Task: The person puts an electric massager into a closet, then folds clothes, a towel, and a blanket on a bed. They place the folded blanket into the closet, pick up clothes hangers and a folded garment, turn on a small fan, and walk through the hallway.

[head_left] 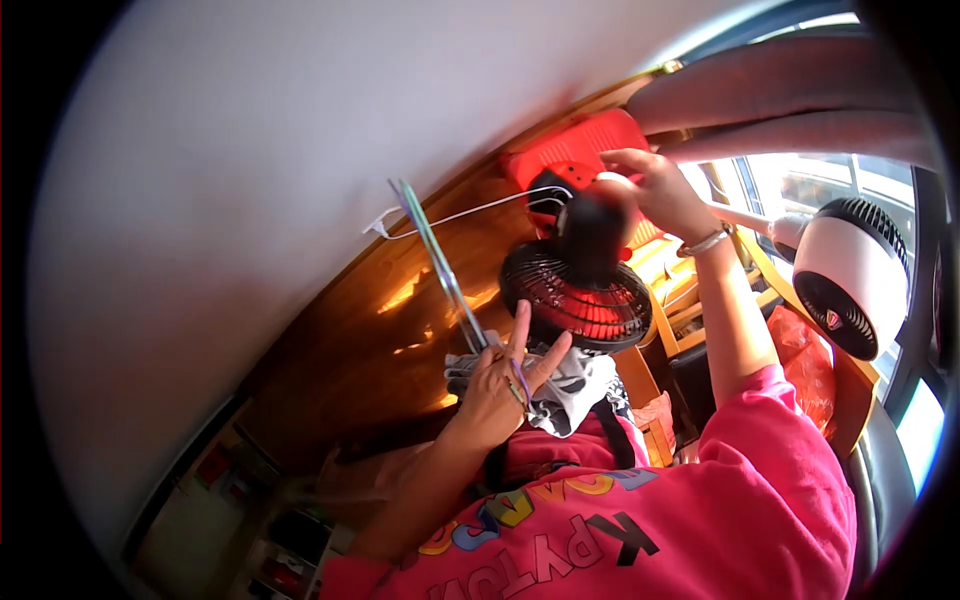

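Note:
A fan (575, 305) with a round black grille is in front of me, red showing through its bars. Its dark upper part is blurred. My right hand (668, 195) is at the fan's top, fingers curled round a pale rounded end; the exact grip is partly hidden. My left hand (492, 402) holds a long, slim pair of iridescent scissors (440, 262), their blades nearly together and pointing up and left. A purple handle loop shows by its fingers. Two fingers of this hand stretch up to the grille's lower edge, seemingly touching it.
A second fan (840, 275), white and black, stands at the right by the window. A red case (590, 140) lies behind the first fan. A white cable (470, 210) with a plug runs left over wood. Grey cloth (575, 390) lies below the grille; a red plastic bag (803, 365) is at right.

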Available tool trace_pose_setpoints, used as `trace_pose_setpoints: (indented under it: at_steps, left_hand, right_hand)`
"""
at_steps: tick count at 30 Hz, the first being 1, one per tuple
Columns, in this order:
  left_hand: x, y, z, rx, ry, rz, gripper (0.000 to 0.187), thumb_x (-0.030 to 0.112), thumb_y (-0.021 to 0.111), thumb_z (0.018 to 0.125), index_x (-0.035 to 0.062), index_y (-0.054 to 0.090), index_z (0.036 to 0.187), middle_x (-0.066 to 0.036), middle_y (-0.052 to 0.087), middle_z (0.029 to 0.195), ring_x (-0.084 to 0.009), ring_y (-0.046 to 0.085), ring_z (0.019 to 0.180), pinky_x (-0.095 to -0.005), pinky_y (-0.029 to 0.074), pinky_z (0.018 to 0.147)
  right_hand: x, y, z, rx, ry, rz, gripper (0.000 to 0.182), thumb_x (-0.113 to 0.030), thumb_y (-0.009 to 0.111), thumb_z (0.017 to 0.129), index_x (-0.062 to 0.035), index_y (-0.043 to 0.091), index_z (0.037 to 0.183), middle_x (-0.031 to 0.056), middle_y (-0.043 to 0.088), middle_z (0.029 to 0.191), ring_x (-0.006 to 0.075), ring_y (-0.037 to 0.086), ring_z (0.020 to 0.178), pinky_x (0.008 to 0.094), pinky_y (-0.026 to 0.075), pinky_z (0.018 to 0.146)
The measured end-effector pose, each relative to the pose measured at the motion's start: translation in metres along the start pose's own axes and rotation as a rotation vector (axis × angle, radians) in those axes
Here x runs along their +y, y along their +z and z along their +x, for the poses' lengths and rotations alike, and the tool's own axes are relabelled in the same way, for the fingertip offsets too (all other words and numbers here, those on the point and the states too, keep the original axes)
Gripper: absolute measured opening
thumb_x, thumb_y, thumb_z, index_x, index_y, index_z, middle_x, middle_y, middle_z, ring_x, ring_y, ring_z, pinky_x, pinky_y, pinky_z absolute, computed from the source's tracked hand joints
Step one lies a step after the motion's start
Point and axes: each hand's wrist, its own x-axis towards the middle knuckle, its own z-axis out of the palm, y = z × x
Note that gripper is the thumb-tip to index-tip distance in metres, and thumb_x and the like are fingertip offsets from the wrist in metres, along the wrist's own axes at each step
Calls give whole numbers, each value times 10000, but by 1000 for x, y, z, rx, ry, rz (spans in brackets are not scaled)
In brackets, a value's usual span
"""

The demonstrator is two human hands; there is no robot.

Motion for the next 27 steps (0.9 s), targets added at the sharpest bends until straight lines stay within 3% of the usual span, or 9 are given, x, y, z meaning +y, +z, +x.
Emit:
trace_pose_setpoints:
  at_steps: [5,8,9,10,12,14,18,23,27]
  left_hand:
    - [5,-22,-22,99,-2,-129,786,-38,525,736,47,225,1457,-322,118,1484,-351,583,956,-426,400,846]
    - [-4,-41,-64,15,-149,-299,861,45,611,686,28,224,1455,-229,533,1252,-309,575,1036,-410,388,814]
    - [-9,-50,-83,-18,-231,-347,735,104,662,706,23,382,1380,-155,643,1044,-290,589,1035,-423,406,841]
    - [-14,-59,-102,28,-269,-338,735,104,662,706,23,382,1380,-155,643,1044,-290,589,1035,-423,406,841]
    - [-18,-73,-143,206,-586,-759,519,100,744,725,3,550,1197,-108,650,925,-182,611,875,-342,463,788]
    - [-30,-71,-193,501,-571,-857,449,136,796,710,8,595,1091,-78,650,989,-132,593,936,-305,488,773]
    - [-27,-103,-317,834,-715,-974,514,145,798,713,20,563,1153,-80,623,1098,-156,581,1018,-313,479,864]
    - [-23,-101,-458,1401,-564,-1043,559,116,780,739,24,518,1224,-65,586,1171,-171,552,1077,-317,459,909]
    - [-23,-82,-521,1904,-550,-1040,561,151,756,775,22,493,1253,-53,580,1169,-166,552,1059,-313,458,902]
  right_hand:
    - [-28,-15,-22,49,-76,-49,303,-193,672,844,-10,633,1082,115,666,952,171,644,869,293,510,735]
    - [-81,-7,-34,-34,-120,-75,279,-143,647,858,-13,624,1103,89,653,935,142,625,834,280,500,719]
    - [-100,6,-38,-88,-138,-72,283,-134,635,864,-10,618,1117,92,654,936,142,625,842,281,498,723]
    - [-122,21,-42,-160,-94,30,305,-142,652,852,-13,617,1126,89,651,962,152,623,863,285,496,734]
    - [-155,56,-50,-295,-191,-40,378,-152,684,828,-26,596,1173,91,643,1008,168,619,882,286,492,741]
    - [-214,95,-69,-492,-377,-48,512,-200,739,785,-46,559,1239,85,630,1066,180,596,949,299,481,781]
    - [-318,213,-121,-808,-654,85,1165,-300,866,627,-94,117,1496,117,336,1458,226,409,1250,375,354,987]
    - [-397,394,-201,-1300,-650,290,1155,-273,874,623,-21,132,1473,144,305,1462,238,284,1360,362,225,1106]
    - [-456,490,-272,-1442,-488,315,797,-156,801,696,17,378,1349,108,532,1260,217,500,1176,351,391,999]
